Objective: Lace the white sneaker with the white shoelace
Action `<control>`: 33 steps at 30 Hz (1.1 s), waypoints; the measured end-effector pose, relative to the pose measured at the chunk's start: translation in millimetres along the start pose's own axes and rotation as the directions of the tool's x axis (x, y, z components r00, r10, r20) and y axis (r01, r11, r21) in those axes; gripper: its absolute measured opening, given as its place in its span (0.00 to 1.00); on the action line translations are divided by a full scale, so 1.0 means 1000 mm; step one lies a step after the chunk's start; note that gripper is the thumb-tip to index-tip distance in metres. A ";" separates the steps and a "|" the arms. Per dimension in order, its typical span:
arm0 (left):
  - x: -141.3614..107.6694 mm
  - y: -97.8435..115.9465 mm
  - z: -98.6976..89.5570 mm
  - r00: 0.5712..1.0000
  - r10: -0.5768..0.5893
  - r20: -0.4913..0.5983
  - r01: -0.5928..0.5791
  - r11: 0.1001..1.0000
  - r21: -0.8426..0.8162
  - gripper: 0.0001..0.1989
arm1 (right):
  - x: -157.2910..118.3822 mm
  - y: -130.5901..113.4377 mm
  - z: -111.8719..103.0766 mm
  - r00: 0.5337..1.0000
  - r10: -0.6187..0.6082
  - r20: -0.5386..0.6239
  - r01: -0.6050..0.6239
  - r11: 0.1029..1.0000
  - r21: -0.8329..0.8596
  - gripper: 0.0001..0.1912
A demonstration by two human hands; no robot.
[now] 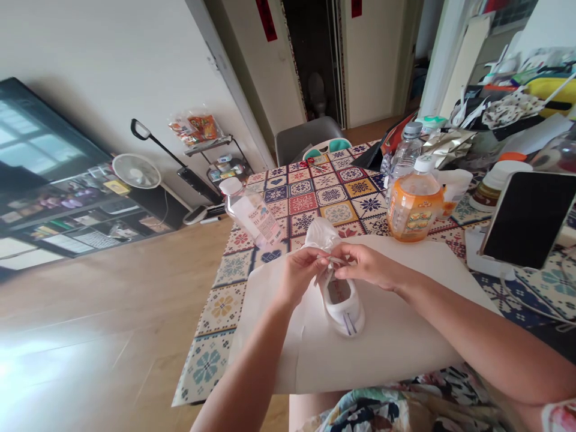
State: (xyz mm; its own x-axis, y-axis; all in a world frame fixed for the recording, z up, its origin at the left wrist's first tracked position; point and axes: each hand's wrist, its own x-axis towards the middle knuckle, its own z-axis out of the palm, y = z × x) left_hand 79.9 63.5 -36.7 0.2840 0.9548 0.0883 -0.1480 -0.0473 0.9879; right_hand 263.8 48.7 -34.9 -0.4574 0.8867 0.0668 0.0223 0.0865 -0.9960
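A white shoe [344,315] rests on a pale mat [387,336], its heel toward me and its toe pointing away. Both hands meet above its tongue. Pinched between the fingers of my left hand [306,270] is part of the shoelace [335,261]. My right hand [360,264] grips the lace as well, from the right side, with its fingertips close to the left ones. The exact shape of the lace between the fingers is partly hidden.
A clear bottle [252,216] with a white cap is at the left beyond the mat. To the right are an orange-labelled jug [414,204], a clear bottle [407,147] and a phone [526,219] on a stand. Red scissors [310,162] lie near the far edge.
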 end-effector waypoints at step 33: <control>0.019 -0.015 -0.018 0.963 0.265 -0.050 -0.204 0.837 0.508 0.07 | -0.013 -0.023 -0.016 0.866 -0.398 0.301 0.489 0.801 -0.347 0.10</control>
State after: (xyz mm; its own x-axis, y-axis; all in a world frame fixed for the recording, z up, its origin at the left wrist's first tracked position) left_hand 70.4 87.9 -52.6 0.1870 0.9213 0.3408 0.2991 -0.3839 0.8736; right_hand 283.3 43.0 -12.0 -0.6730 0.5969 0.4368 0.1024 0.6600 -0.7442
